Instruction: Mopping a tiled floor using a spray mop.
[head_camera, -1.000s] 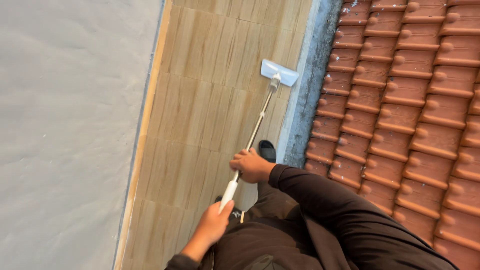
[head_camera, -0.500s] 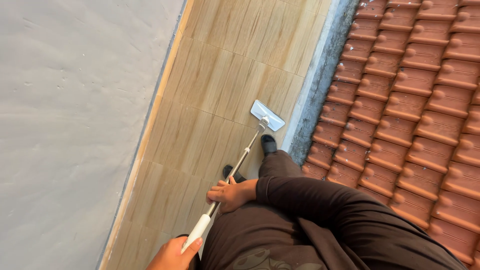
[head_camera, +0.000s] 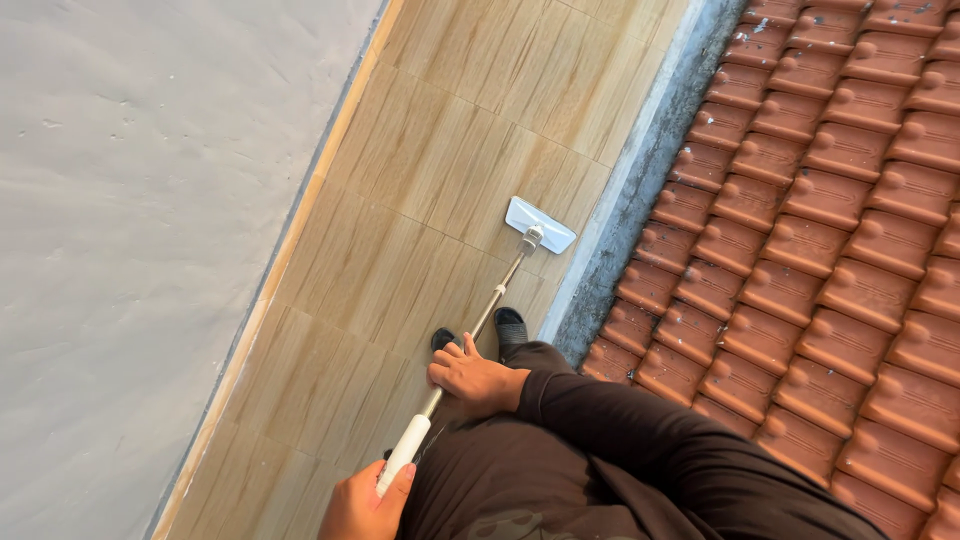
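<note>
Nearest me, my left hand (head_camera: 358, 503) closes around the white grip at the top of the mop (head_camera: 480, 322); my right hand (head_camera: 475, 377) wraps the pole lower down, steadying the long handle. The flat white mop head (head_camera: 540, 223) rests on the wood-look floor tiles (head_camera: 440, 170), near the grey curb (head_camera: 640, 170). Beyond lie red roof tiles (head_camera: 830, 230); a grey wall (head_camera: 150, 200) stands opposite.

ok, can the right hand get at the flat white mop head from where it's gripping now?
Probably not directly. The right hand is closed on the thin metal pole near the body, and the flat white mop head lies at the pole's far end on the wood-look tiled floor.
</note>
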